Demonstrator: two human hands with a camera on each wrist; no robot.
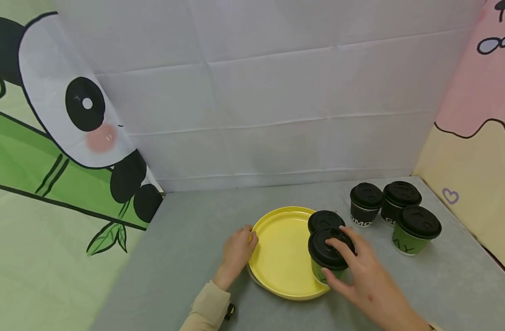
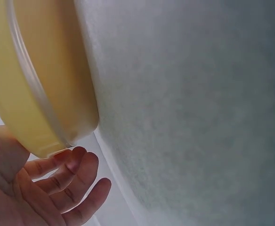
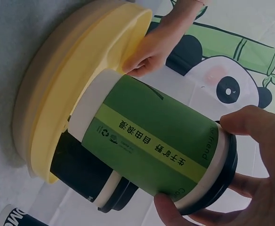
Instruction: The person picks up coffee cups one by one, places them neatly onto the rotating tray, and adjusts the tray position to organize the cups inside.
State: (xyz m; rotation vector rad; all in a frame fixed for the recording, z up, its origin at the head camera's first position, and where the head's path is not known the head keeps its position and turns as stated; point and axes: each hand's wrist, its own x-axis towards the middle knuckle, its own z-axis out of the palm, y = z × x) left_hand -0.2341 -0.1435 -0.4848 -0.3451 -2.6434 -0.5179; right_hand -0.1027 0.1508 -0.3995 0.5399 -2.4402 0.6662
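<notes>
My right hand (image 1: 370,276) grips a green paper coffee cup (image 3: 151,136) by its black lid (image 1: 328,248), with fingers and thumb spread around the rim. This cup is over the right side of a round yellow tray (image 1: 281,253), tilted in the right wrist view; whether its base touches the tray cannot be told. Close behind it, a black coffee cup (image 3: 83,165) stands at the tray's right side, mostly hidden in the head view. My left hand (image 1: 237,253) holds the tray's left rim, its fingers curled below the edge in the left wrist view (image 2: 57,183).
Right of the tray stand two dark lidded cups (image 1: 365,204) (image 1: 394,207) and another green lidded cup (image 1: 415,232). They are on a grey table (image 1: 202,216). A white cloth (image 1: 269,101) hangs behind, with printed panels on both sides.
</notes>
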